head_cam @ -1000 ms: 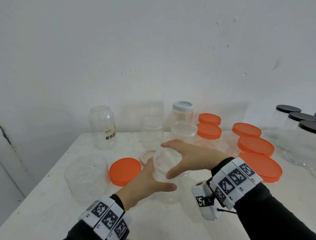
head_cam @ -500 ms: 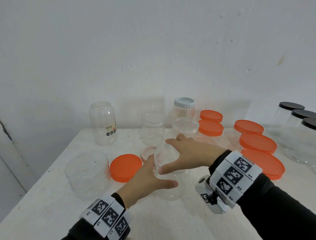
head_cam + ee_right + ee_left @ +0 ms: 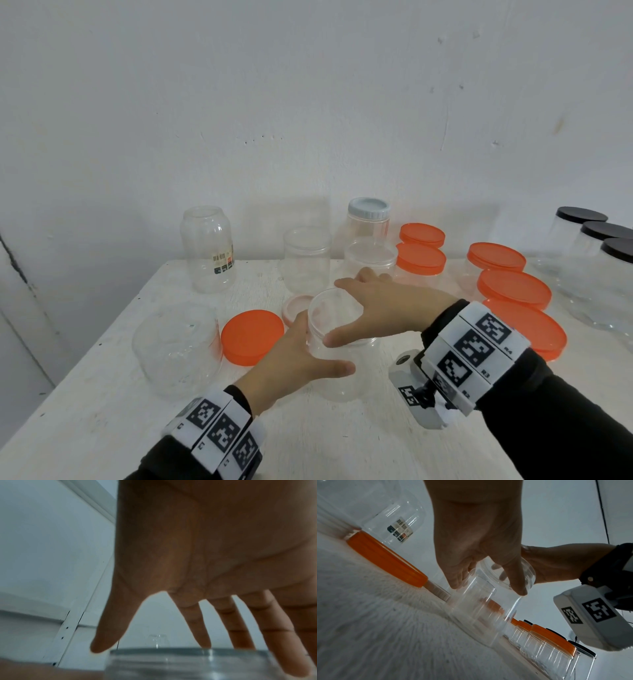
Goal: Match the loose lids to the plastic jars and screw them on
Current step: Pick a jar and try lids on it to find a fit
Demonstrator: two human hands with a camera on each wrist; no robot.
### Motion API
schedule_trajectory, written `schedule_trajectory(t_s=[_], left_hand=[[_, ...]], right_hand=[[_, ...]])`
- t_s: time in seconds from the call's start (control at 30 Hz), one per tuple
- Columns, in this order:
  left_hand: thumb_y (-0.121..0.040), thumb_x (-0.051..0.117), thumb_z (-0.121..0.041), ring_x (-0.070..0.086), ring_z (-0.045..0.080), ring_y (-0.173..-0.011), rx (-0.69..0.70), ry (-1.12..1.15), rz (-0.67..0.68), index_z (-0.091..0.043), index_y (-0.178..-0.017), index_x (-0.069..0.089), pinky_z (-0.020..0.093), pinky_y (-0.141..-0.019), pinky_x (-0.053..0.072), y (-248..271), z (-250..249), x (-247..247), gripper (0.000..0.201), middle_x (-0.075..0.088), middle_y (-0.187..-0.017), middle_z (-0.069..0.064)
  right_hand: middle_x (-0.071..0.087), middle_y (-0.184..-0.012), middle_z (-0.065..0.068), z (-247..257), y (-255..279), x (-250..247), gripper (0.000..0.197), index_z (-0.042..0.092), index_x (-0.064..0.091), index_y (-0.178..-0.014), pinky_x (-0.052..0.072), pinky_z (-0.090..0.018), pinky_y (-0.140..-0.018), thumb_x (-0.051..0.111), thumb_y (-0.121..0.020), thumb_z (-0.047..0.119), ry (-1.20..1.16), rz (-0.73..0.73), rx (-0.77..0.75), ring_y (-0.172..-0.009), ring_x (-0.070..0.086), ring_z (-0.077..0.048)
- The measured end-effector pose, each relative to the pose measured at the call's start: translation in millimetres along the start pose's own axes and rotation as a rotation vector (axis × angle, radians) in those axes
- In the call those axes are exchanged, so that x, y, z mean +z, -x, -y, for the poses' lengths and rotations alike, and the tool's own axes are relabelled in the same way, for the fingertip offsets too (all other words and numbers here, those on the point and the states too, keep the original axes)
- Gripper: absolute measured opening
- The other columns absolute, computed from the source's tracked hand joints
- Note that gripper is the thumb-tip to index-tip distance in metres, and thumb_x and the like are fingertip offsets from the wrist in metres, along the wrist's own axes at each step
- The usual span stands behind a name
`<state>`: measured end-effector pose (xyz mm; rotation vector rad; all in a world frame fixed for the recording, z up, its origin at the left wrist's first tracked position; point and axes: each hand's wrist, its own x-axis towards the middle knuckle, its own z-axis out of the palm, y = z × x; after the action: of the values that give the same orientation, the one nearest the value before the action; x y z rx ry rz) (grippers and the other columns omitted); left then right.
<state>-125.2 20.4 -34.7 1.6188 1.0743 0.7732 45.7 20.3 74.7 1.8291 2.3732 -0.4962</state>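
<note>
A clear plastic jar [image 3: 346,380] stands on the white table [image 3: 102,394], near its middle. A clear lid [image 3: 330,308] sits on its mouth. My left hand [image 3: 308,353] grips the jar's body from the left, thumb across the near side. My right hand [image 3: 356,308] reaches over from the right and holds the lid's rim, thumb on the near edge and fingers on the far edge. The left wrist view shows my left hand [image 3: 488,580] round the jar [image 3: 481,608] under the lid [image 3: 515,574]. In the right wrist view my right hand [image 3: 154,646] spreads over the lid [image 3: 188,655].
A loose orange lid [image 3: 251,337] and a small pinkish lid [image 3: 294,306] lie left of the jar. A wide open jar [image 3: 176,349] stands further left. Open and lidded jars [image 3: 306,260] line the back. Orange-lidded jars [image 3: 513,291] and black-lidded jars [image 3: 603,240] crowd the right.
Both hands stay on the jar and lid. The right thumb has crept a little leftward along the lid's near rim.
</note>
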Motion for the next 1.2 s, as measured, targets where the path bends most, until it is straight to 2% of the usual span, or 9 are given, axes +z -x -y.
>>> schedule_trajectory(t_s=[0.13, 0.3, 0.4, 0.53, 0.63, 0.87, 0.93, 1.03, 1.2], left_hand=[[-0.057, 0.089, -0.047, 0.047, -0.005, -0.122, 0.009, -0.011, -0.003, -0.045, -0.143, 0.027, 0.018, -0.093, 0.043, -0.2, -0.8, 0.4, 0.106, 0.049, -0.133, -0.027], [-0.058, 0.089, -0.047, 0.047, -0.010, -0.118, 0.014, -0.011, 0.000, -0.045, -0.143, 0.027, 0.014, -0.087, 0.043, 0.6, -2.4, 0.3, 0.105, 0.048, -0.131, -0.030], [-0.059, 0.089, -0.048, 0.044, -0.008, -0.122, 0.014, -0.017, -0.002, -0.045, -0.143, 0.027, 0.015, -0.089, 0.041, 1.0, -2.8, 0.4, 0.105, 0.046, -0.133, -0.030], [-0.061, 0.089, -0.044, 0.046, -0.016, -0.114, 0.013, -0.014, -0.004, -0.045, -0.141, 0.028, 0.008, -0.082, 0.042, 1.6, -3.4, 0.4, 0.101, 0.048, -0.131, -0.030], [-0.061, 0.089, -0.043, 0.048, -0.012, -0.116, 0.019, -0.009, 0.001, -0.044, -0.143, 0.028, 0.012, -0.085, 0.044, 1.5, -3.3, 0.3, 0.102, 0.049, -0.132, -0.028], [-0.060, 0.087, -0.051, 0.041, -0.016, -0.120, 0.024, -0.037, -0.006, -0.049, -0.142, 0.026, 0.009, -0.083, 0.039, 1.3, -2.1, 1.2, 0.102, 0.044, -0.132, -0.035], [-0.060, 0.087, -0.052, 0.040, -0.012, -0.124, 0.020, -0.041, -0.007, -0.051, -0.141, 0.025, 0.011, -0.086, 0.039, 0.6, -0.8, 1.4, 0.102, 0.043, -0.133, -0.035], [-0.057, 0.088, -0.054, 0.042, -0.014, -0.120, 0.008, -0.037, -0.017, -0.051, -0.140, 0.025, 0.009, -0.082, 0.041, 0.5, 0.8, 0.5, 0.104, 0.045, -0.132, -0.035], [-0.056, 0.087, -0.054, 0.039, -0.005, -0.130, 0.014, -0.041, -0.008, -0.043, -0.147, 0.020, 0.012, -0.090, 0.038, -0.4, 0.4, 0.7, 0.115, 0.040, -0.142, -0.028]], right_hand=[[0.018, -0.153, 0.012, -0.9, 2.6, -0.2, 0.092, 0.035, 0.019, -0.151, 0.028, -0.042, -0.112, 0.072, -0.077, 0.049, -0.115, 0.008, -0.098, -0.139, 0.019, -0.013], [0.033, -0.137, 0.006, -2.4, 3.8, 15.5, 0.091, 0.028, 0.030, -0.147, 0.033, -0.034, -0.095, 0.067, -0.073, 0.065, -0.171, -0.143, -0.051, -0.123, 0.025, -0.016], [0.029, -0.137, 0.005, -3.6, 5.6, 22.9, 0.102, 0.028, 0.022, -0.150, 0.033, -0.036, -0.100, 0.066, -0.069, 0.070, -0.199, -0.192, -0.020, -0.126, 0.023, -0.017], [0.014, -0.154, 0.013, -7.5, 7.2, 19.8, 0.097, 0.033, 0.015, -0.152, 0.024, -0.039, -0.112, 0.073, -0.075, 0.049, -0.356, -0.131, -0.079, -0.142, 0.011, -0.013], [0.021, -0.153, 0.013, -9.5, 6.8, 21.8, 0.092, 0.032, 0.022, -0.151, 0.027, -0.038, -0.113, 0.075, -0.076, 0.043, -0.439, -0.156, -0.094, -0.140, 0.019, -0.010], [0.028, -0.119, 0.009, -3.7, 6.2, 33.6, 0.090, 0.023, 0.034, -0.141, 0.029, -0.030, -0.085, 0.066, -0.071, 0.068, -0.318, -0.281, 0.008, -0.109, 0.023, -0.012], [0.027, -0.131, 0.007, -1.8, 6.4, 31.6, 0.097, 0.027, 0.024, -0.147, 0.032, -0.033, -0.093, 0.065, -0.070, 0.069, -0.300, -0.243, -0.010, -0.119, 0.021, -0.014], [0.005, -0.157, 0.014, 1.9, 6.5, 22.0, 0.091, 0.043, 0.016, -0.150, 0.024, -0.043, -0.113, 0.069, -0.076, 0.051, -0.269, -0.113, -0.117, -0.144, 0.003, -0.014], [0.015, -0.155, 0.010, 7.8, 1.4, 8.6, 0.083, 0.049, 0.020, -0.147, 0.028, -0.046, -0.110, 0.067, -0.080, 0.040, -0.089, 0.014, -0.153, -0.141, 0.008, -0.018]])
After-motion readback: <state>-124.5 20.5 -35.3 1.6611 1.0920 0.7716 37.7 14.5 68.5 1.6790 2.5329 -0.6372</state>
